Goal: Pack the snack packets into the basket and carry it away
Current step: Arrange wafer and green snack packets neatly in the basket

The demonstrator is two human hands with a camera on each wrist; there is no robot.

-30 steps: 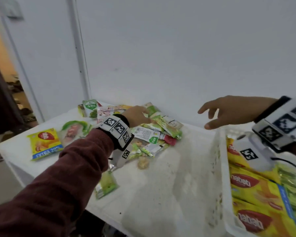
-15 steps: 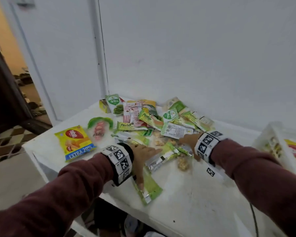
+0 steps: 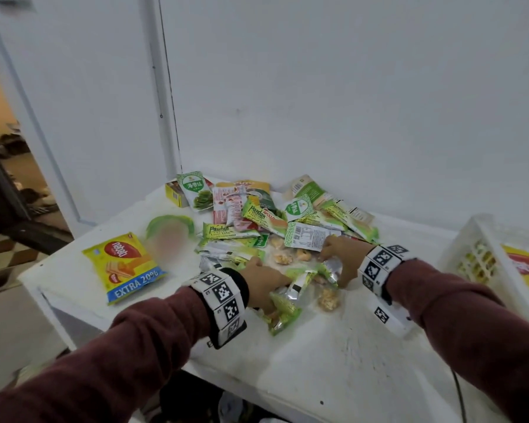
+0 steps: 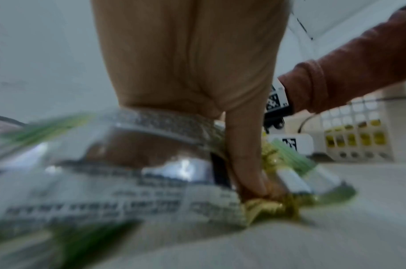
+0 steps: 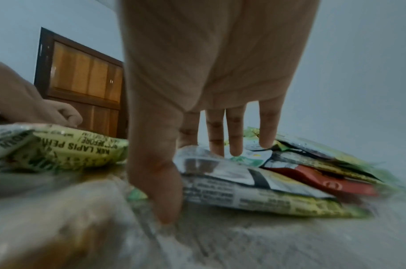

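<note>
Left hand: my left hand (image 3: 264,280) sits low centre of the head view, fingers (image 4: 245,160) curled down, pinching a silver-and-green packet (image 3: 284,306) against the tabletop (image 3: 333,361); half a second ago the same hand lay flatter over a green packet nearer the front edge.
Right hand: my right hand (image 3: 342,254) rests at the right side of the pile, fingers (image 5: 235,131) straight and spread over a printed packet (image 5: 243,185), thumb tip down on the tabletop; nothing gripped. A second ago it hung in the air over the basket.
Snack packets: the pile (image 3: 275,221) lies mid-frame against the wall; a yellow wafer packet (image 3: 124,267) lies apart at the left.
Basket: the white basket (image 3: 483,248) stands at the right edge of the head view with yellow packets inside; a second ago it filled the lower right corner.
</note>
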